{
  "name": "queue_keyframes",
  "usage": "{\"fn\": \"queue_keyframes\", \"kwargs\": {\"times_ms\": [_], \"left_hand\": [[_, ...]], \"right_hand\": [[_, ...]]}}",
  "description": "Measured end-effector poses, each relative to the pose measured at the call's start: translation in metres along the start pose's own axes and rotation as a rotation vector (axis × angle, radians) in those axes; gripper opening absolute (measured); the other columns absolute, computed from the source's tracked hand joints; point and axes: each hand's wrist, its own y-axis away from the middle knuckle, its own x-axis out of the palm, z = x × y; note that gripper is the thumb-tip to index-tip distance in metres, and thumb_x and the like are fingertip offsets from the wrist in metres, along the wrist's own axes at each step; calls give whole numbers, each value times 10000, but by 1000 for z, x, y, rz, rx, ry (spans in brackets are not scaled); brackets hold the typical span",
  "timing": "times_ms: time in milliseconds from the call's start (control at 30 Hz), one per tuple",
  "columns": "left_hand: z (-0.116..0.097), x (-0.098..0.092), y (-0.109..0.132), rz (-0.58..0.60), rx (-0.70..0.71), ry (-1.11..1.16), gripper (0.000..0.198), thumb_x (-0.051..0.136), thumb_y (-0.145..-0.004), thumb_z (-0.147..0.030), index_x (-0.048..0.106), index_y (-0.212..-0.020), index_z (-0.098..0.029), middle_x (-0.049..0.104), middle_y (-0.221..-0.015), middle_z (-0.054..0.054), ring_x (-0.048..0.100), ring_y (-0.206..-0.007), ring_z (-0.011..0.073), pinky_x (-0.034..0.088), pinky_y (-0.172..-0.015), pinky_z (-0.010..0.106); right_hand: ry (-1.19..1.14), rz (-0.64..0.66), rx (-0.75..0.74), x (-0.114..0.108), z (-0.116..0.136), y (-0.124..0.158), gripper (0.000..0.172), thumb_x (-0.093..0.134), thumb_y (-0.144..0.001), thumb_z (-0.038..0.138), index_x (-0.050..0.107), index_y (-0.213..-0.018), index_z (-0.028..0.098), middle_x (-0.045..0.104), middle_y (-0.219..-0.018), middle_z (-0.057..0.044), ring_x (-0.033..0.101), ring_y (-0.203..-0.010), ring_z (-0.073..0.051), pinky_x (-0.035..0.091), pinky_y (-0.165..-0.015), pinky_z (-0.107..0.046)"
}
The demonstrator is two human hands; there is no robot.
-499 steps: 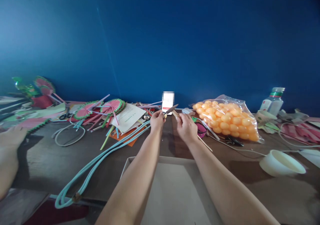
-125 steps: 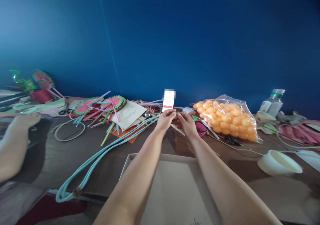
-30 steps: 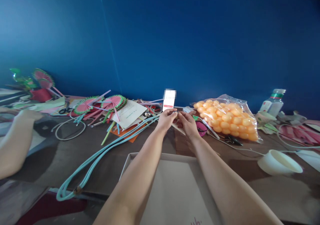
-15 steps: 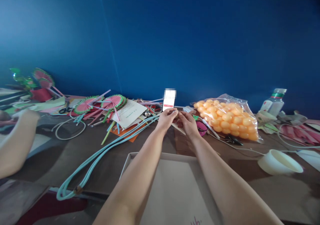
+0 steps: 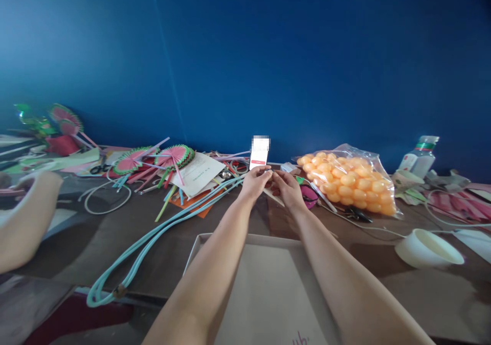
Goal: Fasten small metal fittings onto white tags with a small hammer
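My left hand (image 5: 257, 182) and my right hand (image 5: 286, 184) are close together at the back of the table, fingers bent into a pinch. Whatever lies between the fingertips is too small or hidden to name. Just behind my left hand a phone (image 5: 259, 153) stands upright with a lit, partly blurred screen. A round purple thing (image 5: 309, 196) sits right beside my right hand. Under my forearms is a shallow cardboard box (image 5: 268, 283) with handwriting near its lower edge.
To the right are a clear bag of orange balls (image 5: 349, 181), a bottle (image 5: 420, 156) and a roll of white tape (image 5: 429, 248). On the left lie light blue tubes (image 5: 153, 232), paper fans (image 5: 174, 158), papers (image 5: 197, 174) and a white cable (image 5: 107, 199). Another person's arm (image 5: 32, 217) reaches in.
My fingers have shifted only slightly, and both hands stay in the same place. At the left, the other person's hand has moved a little.
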Motion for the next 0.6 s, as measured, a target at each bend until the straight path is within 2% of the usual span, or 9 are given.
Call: {"fn": "queue_keyframes", "kwargs": {"times_ms": [600], "left_hand": [[1,1,-1,-53,-17,14,231,681,-688,-248,647,-878,-121,604,-719,29,574,-595,113,508,-605,273]], "right_hand": [[38,14,-22,-1,-4,-2,489,637,-691,544,588,-1006,174,622,-727,0,553,-546,-93,427,-443,-193]]}}
